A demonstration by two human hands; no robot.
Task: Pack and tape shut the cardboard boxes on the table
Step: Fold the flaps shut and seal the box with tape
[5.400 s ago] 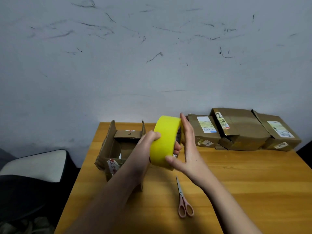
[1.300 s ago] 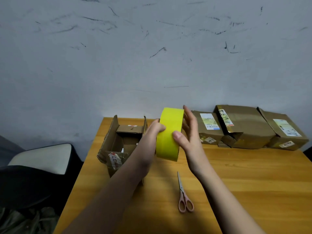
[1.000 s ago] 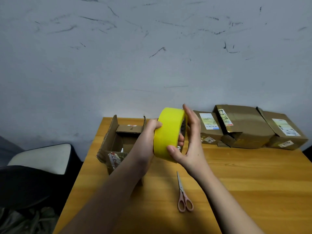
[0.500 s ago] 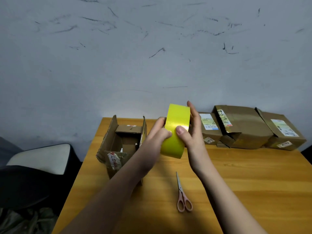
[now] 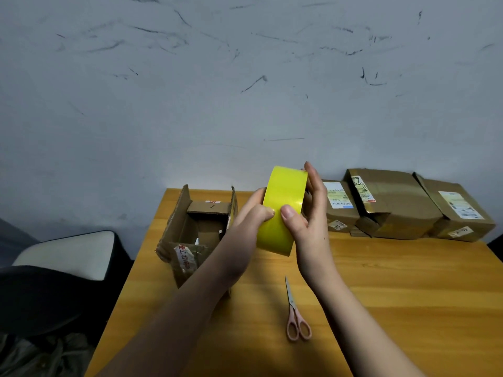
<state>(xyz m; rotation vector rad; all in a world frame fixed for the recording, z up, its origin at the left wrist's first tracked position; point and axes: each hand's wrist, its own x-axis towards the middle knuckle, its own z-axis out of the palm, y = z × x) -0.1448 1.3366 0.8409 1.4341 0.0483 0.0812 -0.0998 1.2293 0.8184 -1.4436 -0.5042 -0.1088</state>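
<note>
A wide roll of yellow tape point(image 5: 283, 205) is held upright above the wooden table point(image 5: 408, 289), between both hands. My left hand point(image 5: 249, 216) grips its left side, thumb pressed on the outer face. My right hand point(image 5: 310, 221) holds the right side, thumb on the tape face and fingers straight up behind the roll. An open cardboard box point(image 5: 196, 229) stands at the table's left edge with its flaps up and small items inside. Three closed cardboard boxes line the back right: a small one point(image 5: 340, 208), a middle one point(image 5: 392, 205) and a right one point(image 5: 457, 210).
Pink-handled scissors point(image 5: 295, 314) lie on the table in front of my hands, blades pointing away. A dark chair with a pale cushion point(image 5: 62, 257) stands left of the table. A scuffed wall rises directly behind the table.
The roll has been turned between my hands over the last seconds and lifted slightly. My two thumbs now meet on its outer face. Boxes and scissors have not moved.
</note>
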